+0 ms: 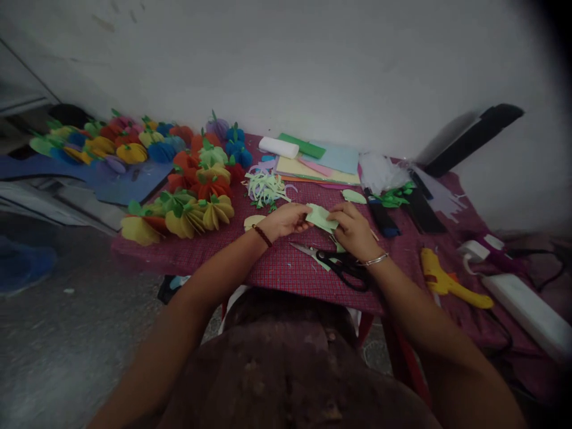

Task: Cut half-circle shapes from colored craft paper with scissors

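Between my two hands is a small piece of light green paper (319, 217). My left hand (290, 219) pinches its left end, and my right hand (351, 229) grips the right end with thumb and fingers. Black-handled scissors (342, 268) lie just below on the table, blades pointing left, partly under my right wrist. Light green scraps (322, 262) lie by the blades. Behind my left hand sits a pile of thin green and lilac paper strips (266, 188). A cut light green paper shape (354, 196) rests beyond my right hand.
Colourful folded-paper pumpkins (196, 179) crowd the left side. Stacked coloured sheets (330, 164) and a white roll (279, 147) lie at the back. On the right are green paper leaves (395, 195), a yellow glue gun (447, 283) and a white power strip (529, 313).
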A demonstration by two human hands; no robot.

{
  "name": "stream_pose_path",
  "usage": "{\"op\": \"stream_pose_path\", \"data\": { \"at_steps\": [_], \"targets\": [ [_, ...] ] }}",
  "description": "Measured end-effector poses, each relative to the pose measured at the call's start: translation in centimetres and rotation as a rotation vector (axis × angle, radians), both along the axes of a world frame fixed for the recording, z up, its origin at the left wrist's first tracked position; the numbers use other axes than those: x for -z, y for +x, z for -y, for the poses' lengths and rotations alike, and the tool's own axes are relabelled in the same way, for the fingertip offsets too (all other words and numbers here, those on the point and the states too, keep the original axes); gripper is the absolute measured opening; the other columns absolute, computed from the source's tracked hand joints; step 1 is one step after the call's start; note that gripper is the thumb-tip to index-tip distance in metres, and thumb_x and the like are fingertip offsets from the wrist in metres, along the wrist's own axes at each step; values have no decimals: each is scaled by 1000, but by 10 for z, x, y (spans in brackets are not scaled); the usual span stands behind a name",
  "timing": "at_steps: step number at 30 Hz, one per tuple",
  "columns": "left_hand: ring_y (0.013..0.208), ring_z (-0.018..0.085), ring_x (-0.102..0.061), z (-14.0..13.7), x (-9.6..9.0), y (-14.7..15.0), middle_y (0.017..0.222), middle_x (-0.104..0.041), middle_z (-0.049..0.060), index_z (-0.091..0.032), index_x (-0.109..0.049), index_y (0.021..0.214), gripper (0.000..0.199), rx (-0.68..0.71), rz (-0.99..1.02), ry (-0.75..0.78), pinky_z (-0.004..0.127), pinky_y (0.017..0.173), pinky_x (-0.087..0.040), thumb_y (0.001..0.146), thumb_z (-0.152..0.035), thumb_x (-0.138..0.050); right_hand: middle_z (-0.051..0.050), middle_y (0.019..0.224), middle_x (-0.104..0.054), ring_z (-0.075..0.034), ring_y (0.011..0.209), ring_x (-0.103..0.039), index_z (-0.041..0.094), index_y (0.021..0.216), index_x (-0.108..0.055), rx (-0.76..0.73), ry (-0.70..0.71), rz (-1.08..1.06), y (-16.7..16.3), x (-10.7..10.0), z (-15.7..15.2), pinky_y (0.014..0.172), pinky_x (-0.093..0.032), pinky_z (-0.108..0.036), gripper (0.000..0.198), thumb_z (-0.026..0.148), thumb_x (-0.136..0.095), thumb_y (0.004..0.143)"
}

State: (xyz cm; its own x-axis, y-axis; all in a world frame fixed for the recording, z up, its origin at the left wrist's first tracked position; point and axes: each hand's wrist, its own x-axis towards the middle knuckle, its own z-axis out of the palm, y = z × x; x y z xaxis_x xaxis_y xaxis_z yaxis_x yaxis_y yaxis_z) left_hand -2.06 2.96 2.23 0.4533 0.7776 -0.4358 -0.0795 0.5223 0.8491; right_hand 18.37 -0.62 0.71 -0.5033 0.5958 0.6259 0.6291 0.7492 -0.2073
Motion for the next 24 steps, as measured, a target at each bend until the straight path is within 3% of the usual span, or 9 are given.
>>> {"op": "stream_pose_path", "data": {
  "at_steps": [3, 6, 9, 11, 13, 15, 17, 20, 24],
  "targets": [
    [43, 7, -51, 0, 1, -1, 55, -60, 2, -12, -61, 74, 25, 51, 1, 41, 17, 43, -36, 95, -24, -52, -9, 103, -64, -25, 96, -61, 24, 94, -63, -12, 11, 15, 0, 0, -1, 82, -52, -39, 38, -5, -51, 71],
    [44, 6, -51, 0, 6, -2, 57, -58, -1, -13, -60, 76, 13, 59, 9, 106, 17, 45, -37, 87, -19, -65, -9, 105, -66, -26, 99, -62, 23, 94, -65, -10, -19, 16, 0, 2, -4, 84, -51, -41, 40, -4, -50, 69],
    [42, 4, -46, -3, 11, -5, 58, -55, -4, -13, -59, 76, 14, 48, -22, 189, 18, 43, -32, 79, -18, -72, -10, 107, -67, -27, 102, -62, 22, 102, -67, 83, -108, -175, 3, 2, -7, 89, -51, -43, 36, 2, -50, 76],
    [43, 4, -42, -5, 13, -8, 56, -52, -5, -14, -58, 73, 19, 35, -53, 267, 19, 44, -28, 77, -23, -74, -8, 99, -67, -24, 90, -63, 21, 107, -66, 175, -252, -386, 6, 1, -9, 81, -52, -40, 27, 14, -50, 86],
    [43, 4, -36, -7, 12, -13, 52, -46, -6, -14, -57, 69, 24, 48, -108, 367, 20, 44, -23, 76, -29, -74, -4, 83, -65, -19, 72, -60, 21, 108, -65, 188, -495, -532, 8, -1, -9, 66, -50, -34, 24, 31, -50, 93],
    [44, 4, -31, -6, 7, -17, 50, -41, -8, -14, -55, 64, 28, 98, -197, 480, 22, 45, -19, 75, -33, -73, -1, 73, -62, -16, 60, -54, 20, 105, -66, 115, -731, -578, 8, -3, -8, 57, -45, -30, 32, 47, -57, 90],
    [46, 4, -28, -4, 0, -20, 51, -39, -8, -14, -56, 61, 28, 167, -279, 591, 22, 48, -18, 74, -34, -71, 1, 71, -61, -14, 56, -50, 19, 97, -67, 48, -860, -585, 5, -4, -6, 53, -41, -28, 38, 53, -67, 80],
    [49, 5, -30, -2, -7, -23, 53, -40, -7, -14, -57, 61, 25, 262, -363, 693, 23, 51, -20, 73, -33, -66, 2, 66, -58, -13, 54, -46, 18, 87, -66, 52, -892, -563, -2, -3, -3, 51, -37, -27, 34, 48, -72, 73],
    [51, 8, -36, -5, -8, -25, 53, -43, -6, -14, -61, 64, 18, 297, -537, 821, 24, 53, -24, 72, -29, -60, 4, 56, -51, -12, 51, -43, 19, 74, -63, 92, -790, -382, -5, -2, -1, 50, -32, -26, 25, 43, -62, 81]
  ]
}}
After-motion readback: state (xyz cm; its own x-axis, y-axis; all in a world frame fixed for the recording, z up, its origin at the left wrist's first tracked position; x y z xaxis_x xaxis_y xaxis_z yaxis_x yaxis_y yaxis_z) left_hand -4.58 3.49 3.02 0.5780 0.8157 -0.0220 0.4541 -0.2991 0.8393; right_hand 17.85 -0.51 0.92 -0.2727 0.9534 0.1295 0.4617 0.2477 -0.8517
